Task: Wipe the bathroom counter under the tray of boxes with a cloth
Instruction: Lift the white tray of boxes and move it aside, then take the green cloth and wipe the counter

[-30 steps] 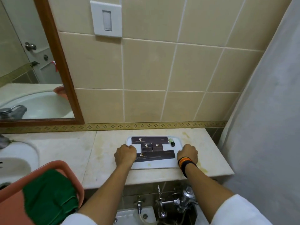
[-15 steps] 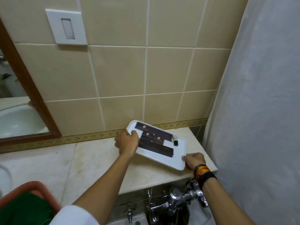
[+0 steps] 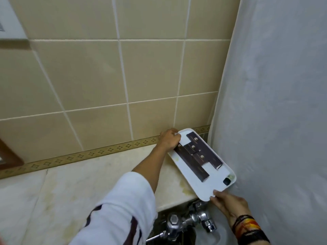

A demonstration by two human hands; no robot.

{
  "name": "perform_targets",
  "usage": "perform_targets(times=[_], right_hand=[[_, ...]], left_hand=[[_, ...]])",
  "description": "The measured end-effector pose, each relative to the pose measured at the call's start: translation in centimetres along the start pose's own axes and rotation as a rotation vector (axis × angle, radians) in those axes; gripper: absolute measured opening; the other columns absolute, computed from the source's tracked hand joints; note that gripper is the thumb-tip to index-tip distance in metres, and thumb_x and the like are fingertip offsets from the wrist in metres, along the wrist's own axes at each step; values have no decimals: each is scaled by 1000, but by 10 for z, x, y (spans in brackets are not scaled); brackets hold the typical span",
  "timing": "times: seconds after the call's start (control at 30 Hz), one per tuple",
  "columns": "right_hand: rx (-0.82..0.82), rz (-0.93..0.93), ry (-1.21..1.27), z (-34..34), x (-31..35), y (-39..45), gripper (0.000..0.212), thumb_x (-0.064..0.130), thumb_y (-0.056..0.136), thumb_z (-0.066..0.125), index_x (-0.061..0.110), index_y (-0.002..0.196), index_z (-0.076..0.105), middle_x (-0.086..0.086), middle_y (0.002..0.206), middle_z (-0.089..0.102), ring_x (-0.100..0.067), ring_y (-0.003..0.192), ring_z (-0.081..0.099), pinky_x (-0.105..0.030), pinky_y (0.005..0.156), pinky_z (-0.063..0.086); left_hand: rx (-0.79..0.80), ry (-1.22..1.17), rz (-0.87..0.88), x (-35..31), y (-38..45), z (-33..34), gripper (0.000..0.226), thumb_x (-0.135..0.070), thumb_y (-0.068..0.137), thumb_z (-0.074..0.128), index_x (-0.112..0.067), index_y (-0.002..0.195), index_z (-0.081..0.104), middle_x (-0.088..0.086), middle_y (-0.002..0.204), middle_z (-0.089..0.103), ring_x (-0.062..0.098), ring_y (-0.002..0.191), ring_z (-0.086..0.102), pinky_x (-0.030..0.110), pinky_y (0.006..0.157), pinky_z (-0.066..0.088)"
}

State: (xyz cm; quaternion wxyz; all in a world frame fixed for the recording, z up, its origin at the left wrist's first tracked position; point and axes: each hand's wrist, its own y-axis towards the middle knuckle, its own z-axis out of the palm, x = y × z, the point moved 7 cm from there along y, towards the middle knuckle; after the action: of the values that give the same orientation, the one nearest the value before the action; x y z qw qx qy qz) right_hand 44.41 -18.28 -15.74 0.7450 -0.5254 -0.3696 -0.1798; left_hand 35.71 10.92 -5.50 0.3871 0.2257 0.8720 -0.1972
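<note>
A white tray [image 3: 195, 183] with several dark brown boxes [image 3: 192, 161] is lifted and turned lengthwise at the right end of the marble counter [image 3: 85, 184], close to the white curtain. My left hand [image 3: 169, 140] grips the tray's far end near the tiled wall. My right hand [image 3: 228, 203] holds its near corner, past the counter's front edge. A small dark bottle [image 3: 227, 181] lies at the tray's near right corner. No cloth is in view.
A white shower curtain [image 3: 283, 103] hangs along the right side. Chrome flush valve pipework [image 3: 191, 221] sits just below the counter's front edge. Yellowish stains mark the counter [image 3: 185, 190] beside the tray. A mirror frame corner [image 3: 10, 156] shows at left.
Both hands have lifted the tray off the counter and swung it clockwise toward the curtain. The view has turned right, so the basin and the green cloth are out of sight.
</note>
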Motion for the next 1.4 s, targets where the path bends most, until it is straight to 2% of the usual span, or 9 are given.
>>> perform_targets(times=[0.3, 0.4, 0.47, 0.63, 0.77, 0.87, 1.13, 1.3, 1.4], right_hand=[[-137, 107, 88, -9, -26, 21, 18, -16, 78, 72, -17, 94, 63, -28, 96, 70, -37, 81, 72, -39, 55, 60], [-120, 71, 93, -5, -26, 18, 17, -11, 81, 73, -15, 94, 65, -23, 92, 71, -31, 58, 75, -32, 47, 59], [-92, 29, 68, -1, -24, 13, 23, -6, 83, 75, -14, 102, 64, -22, 91, 71, -26, 52, 73, -31, 48, 59], [-299, -278, -456, 1, -12, -30, 24, 26, 82, 82, 9, 94, 69, -16, 97, 73, -34, 88, 69, -42, 79, 57], [116, -583, -592, 111, -38, -110, 7, 23, 89, 74, 26, 88, 67, 3, 96, 71, -20, 88, 67, -36, 78, 55], [433, -760, -711, 203, -76, -171, 5, 23, 92, 70, 21, 96, 67, 5, 99, 71, -13, 88, 67, -27, 76, 55], [1044, -876, -1045, 361, -210, -302, 19, 27, 93, 64, 21, 110, 70, 3, 110, 71, -10, 95, 67, -29, 87, 57], [1218, -992, -1444, 402, -305, -357, 40, 27, 91, 62, 16, 130, 60, -10, 124, 67, -31, 110, 65, -37, 94, 52], [1192, -995, -1734, 404, -345, -363, 45, 21, 91, 60, 9, 135, 54, -17, 138, 56, -39, 121, 56, -42, 101, 49]], left_hand=[[180, -87, -32, 17, 35, 66, 37, -25, 99, 53, -14, 131, 68, 11, 146, 59, 30, 138, 52, 37, 118, 39], [158, -50, 28, 25, 24, 59, 41, -28, 101, 52, -13, 137, 64, 10, 150, 57, 29, 138, 53, 35, 116, 40], [90, 30, 130, 26, 6, 40, 47, -27, 105, 47, -12, 149, 53, 11, 162, 43, 28, 151, 38, 36, 125, 27], [-158, 103, 248, 64, -80, -10, 55, -33, 110, 33, -19, 162, 28, -1, 173, 17, 14, 161, 9, 29, 130, 5], [-274, 142, 139, 125, -151, -71, 55, -35, 109, 33, -23, 162, 27, -6, 173, 15, 9, 160, 7, 27, 130, 4], [-420, 141, 12, 175, -207, -138, 54, -36, 108, 35, -26, 161, 30, -8, 171, 21, 10, 159, 13, 30, 130, 13], [-814, 82, -422, 320, -348, -291, 48, -21, 104, 45, -13, 151, 49, 7, 158, 48, 23, 148, 40, 36, 123, 32], [-755, 265, -639, 393, -411, -309, 27, -11, 96, 53, -3, 116, 69, 18, 123, 66, 35, 112, 65, 46, 98, 54], [-700, 374, -650, 410, -418, -302, 27, -16, 94, 61, -2, 117, 66, 18, 124, 65, 36, 111, 62, 46, 97, 50]])
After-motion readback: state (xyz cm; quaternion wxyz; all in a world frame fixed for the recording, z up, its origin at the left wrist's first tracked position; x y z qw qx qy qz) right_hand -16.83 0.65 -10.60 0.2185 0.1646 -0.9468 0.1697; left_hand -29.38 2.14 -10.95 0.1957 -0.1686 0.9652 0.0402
